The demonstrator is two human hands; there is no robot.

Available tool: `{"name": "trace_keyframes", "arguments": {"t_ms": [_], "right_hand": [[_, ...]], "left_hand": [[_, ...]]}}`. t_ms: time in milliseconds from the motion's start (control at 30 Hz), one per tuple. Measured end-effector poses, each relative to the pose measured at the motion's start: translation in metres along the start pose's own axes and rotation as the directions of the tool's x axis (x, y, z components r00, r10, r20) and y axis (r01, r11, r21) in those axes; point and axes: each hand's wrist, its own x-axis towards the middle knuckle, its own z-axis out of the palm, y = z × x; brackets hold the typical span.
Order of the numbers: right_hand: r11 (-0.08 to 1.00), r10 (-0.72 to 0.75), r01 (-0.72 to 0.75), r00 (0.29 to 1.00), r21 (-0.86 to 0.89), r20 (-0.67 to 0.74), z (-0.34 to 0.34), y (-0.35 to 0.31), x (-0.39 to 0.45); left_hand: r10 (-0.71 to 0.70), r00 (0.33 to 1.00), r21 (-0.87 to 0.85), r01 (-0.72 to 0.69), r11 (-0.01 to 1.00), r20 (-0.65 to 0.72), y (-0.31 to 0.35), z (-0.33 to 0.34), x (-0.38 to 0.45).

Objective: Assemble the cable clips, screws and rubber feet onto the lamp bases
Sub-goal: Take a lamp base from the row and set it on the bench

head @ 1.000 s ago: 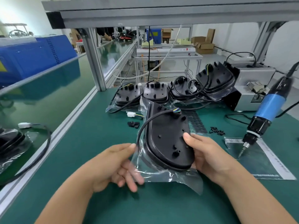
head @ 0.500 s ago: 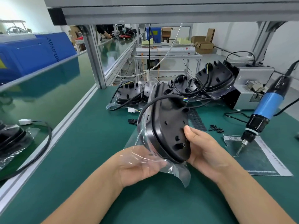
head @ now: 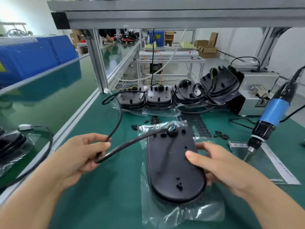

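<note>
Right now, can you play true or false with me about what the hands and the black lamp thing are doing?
1. The left hand holds the black cable. True.
2. The right hand holds the electric screwdriver. False: it grips the lamp base; the screwdriver hangs apart, to the right.
3. The lamp base lies on a clear plastic bag. True.
4. The bench mat is red. False: it is green.
5. More lamp bases sit at the back of the bench. True.
</note>
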Motion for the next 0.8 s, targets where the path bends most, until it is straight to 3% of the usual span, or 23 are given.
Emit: {"name": "trace_keyframes", "arguments": {"t_ms": [133, 233, 400, 500, 567, 600, 667, 733, 800], "right_hand": [[0.997, 0.048, -0.044, 0.997, -0.069, 0.060, 0.011, 0.004, 0.001], [0.990, 0.043, -0.032, 0.996, -0.140, 0.076, 0.010, 0.003, 0.002], [0.852, -0.045, 0.024, 0.999, -0.523, -0.027, 0.001, -0.003, 0.002], [0.654, -0.087, -0.003, 0.993, -0.757, -0.078, -0.006, -0.009, 0.006], [0.655, -0.188, 0.052, 0.978, -0.754, -0.095, -0.012, -0.016, 0.012], [0.690, -0.268, 0.110, 0.957, -0.716, -0.111, -0.014, -0.020, 0.018], [0.746, -0.409, 0.238, 0.901, -0.622, -0.147, -0.016, -0.032, 0.034], [0.772, -0.464, 0.341, 0.879, -0.536, -0.109, -0.011, -0.044, 0.049], [0.762, -0.500, 0.436, 0.866, -0.478, -0.006, -0.002, -0.050, 0.056]], "left_hand": [[0.115, 0.983, 0.333, -0.061, 0.941, -0.142, -0.014, -0.015, 0.021], [0.191, 0.960, 0.485, -0.071, 0.872, -0.202, -0.030, -0.024, 0.032], [0.342, 0.902, 0.707, -0.062, 0.704, -0.261, -0.037, -0.035, 0.046], [0.362, 0.898, 0.897, 0.075, 0.435, -0.251, -0.032, -0.033, 0.052], [0.439, 0.858, 0.947, 0.149, 0.285, -0.267, -0.019, -0.027, 0.052], [0.508, 0.826, 0.954, 0.112, 0.278, -0.246, -0.012, -0.021, 0.054], [0.625, 0.773, 0.949, -0.109, 0.297, -0.107, 0.002, 0.002, 0.063], [0.628, 0.773, 0.894, -0.337, 0.296, 0.083, 0.015, 0.036, 0.080], [0.555, 0.791, 0.848, -0.461, 0.261, 0.259, 0.021, 0.070, 0.103]]}}
